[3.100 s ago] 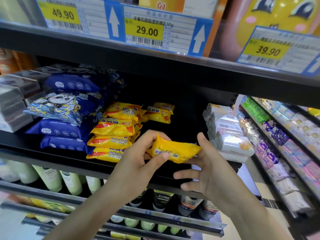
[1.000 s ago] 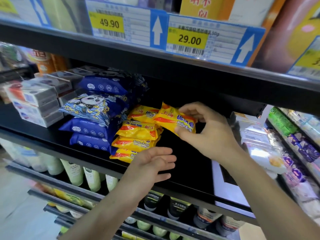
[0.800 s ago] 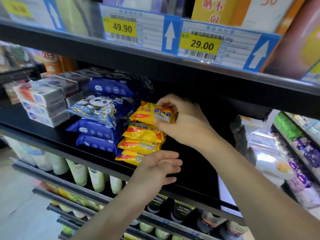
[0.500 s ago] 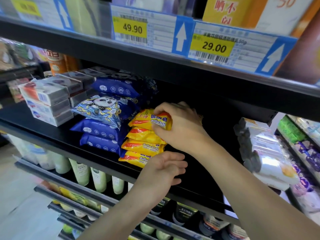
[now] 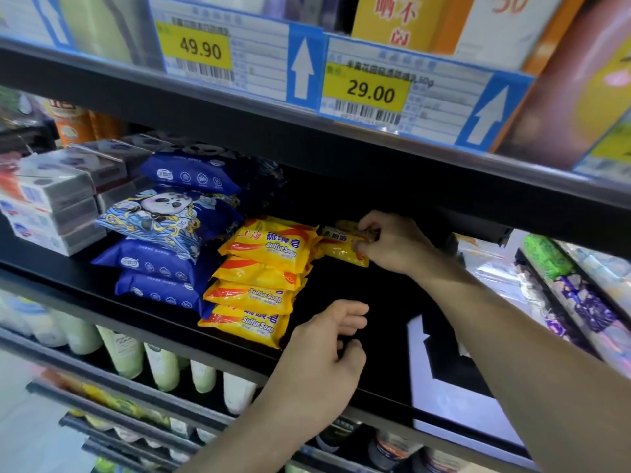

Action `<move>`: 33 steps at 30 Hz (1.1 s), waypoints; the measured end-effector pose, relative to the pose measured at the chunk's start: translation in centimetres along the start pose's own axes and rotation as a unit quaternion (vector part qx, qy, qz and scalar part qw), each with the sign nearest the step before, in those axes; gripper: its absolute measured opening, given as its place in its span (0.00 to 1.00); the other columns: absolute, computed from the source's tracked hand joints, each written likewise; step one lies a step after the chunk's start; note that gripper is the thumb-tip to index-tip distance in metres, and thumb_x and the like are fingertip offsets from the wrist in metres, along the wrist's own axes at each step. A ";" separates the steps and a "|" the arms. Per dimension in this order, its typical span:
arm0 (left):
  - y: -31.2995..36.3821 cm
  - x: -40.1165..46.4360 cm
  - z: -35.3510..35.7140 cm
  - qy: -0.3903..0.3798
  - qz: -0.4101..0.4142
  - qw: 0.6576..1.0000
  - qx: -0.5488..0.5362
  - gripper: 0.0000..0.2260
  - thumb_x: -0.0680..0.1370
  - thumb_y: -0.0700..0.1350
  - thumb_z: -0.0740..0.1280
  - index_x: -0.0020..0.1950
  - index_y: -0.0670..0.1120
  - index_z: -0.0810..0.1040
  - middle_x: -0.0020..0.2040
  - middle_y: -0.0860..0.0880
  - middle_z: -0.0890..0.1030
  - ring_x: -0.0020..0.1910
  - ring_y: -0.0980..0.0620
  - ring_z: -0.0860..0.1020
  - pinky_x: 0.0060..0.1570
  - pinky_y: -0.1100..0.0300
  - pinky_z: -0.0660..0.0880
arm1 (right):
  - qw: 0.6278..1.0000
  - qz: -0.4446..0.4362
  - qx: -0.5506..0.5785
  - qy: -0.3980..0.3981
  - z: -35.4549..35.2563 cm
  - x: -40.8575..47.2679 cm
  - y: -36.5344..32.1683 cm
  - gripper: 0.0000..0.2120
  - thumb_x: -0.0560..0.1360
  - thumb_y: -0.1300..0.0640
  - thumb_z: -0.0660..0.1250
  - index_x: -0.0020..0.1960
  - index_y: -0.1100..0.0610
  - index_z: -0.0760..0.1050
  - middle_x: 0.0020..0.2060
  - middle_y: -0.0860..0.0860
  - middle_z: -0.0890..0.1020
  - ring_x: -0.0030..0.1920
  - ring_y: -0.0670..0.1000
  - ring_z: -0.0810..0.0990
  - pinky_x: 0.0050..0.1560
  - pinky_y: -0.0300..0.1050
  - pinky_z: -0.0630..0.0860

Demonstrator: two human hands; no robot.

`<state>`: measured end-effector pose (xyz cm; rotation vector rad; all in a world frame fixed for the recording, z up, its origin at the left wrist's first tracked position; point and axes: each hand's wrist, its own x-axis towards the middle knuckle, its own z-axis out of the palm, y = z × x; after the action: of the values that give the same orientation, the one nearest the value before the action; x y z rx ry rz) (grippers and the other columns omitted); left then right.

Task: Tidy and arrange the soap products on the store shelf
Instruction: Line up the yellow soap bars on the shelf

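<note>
Shelf (image 5: 341, 295), black, carries a four-high stack of yellow sulfur soap packs (image 5: 259, 281) beside the blue wipe packs (image 5: 164, 233). Step in hand, by judgement: retrieving a loose sulfur soap pack (image 5: 343, 245) lying behind and right of the stack. Next move calls for lifting it onto the stack, label forward. Right hand (image 5: 392, 244) pinches the pack's end, fingers curled. Left hand (image 5: 321, 363) rests at the shelf front, fingers loosely curled, holding nothing.

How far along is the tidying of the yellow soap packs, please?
Done: four yellow packs sit in a neat stack beside the blue packs. In hand: the right hand pinches a loose yellow pack further back. Left: stacking it. The left hand holds nothing.
</note>
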<state>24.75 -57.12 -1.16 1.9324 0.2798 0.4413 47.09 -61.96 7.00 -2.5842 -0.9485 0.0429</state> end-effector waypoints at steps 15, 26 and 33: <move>-1.9 2.9 2.1 0.025 0.062 0.939 0.337 0.19 0.79 0.59 0.58 0.69 0.58 0.75 0.68 0.59 0.74 0.70 0.55 0.68 0.73 0.56 0.66 | 0.999 -0.051 -0.018 0.007 4.9 2.8 3.0 0.30 0.74 0.50 0.76 0.74 0.44 0.72 0.65 0.50 0.72 0.64 0.52 0.75 0.57 0.40 0.69; -2.4 3.0 2.0 0.028 0.076 0.936 0.342 0.20 0.80 0.59 0.57 0.69 0.59 0.75 0.69 0.60 0.74 0.70 0.56 0.68 0.72 0.57 0.65 | 0.997 -0.003 0.015 0.079 4.2 0.5 2.6 0.24 0.76 0.53 0.75 0.71 0.48 0.77 0.65 0.53 0.72 0.63 0.57 0.77 0.57 0.39 0.70; -2.3 2.9 2.1 0.037 0.084 0.935 0.343 0.18 0.80 0.58 0.60 0.69 0.59 0.75 0.69 0.59 0.75 0.69 0.54 0.69 0.71 0.56 0.65 | 0.989 0.041 -0.021 0.143 3.1 -2.5 3.2 0.22 0.76 0.54 0.74 0.69 0.49 0.79 0.66 0.56 0.75 0.60 0.60 0.81 0.60 0.48 0.77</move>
<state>28.29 -56.86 -3.56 2.6424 0.3503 0.5800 46.66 -64.70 2.66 -2.5755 -0.7437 -0.3217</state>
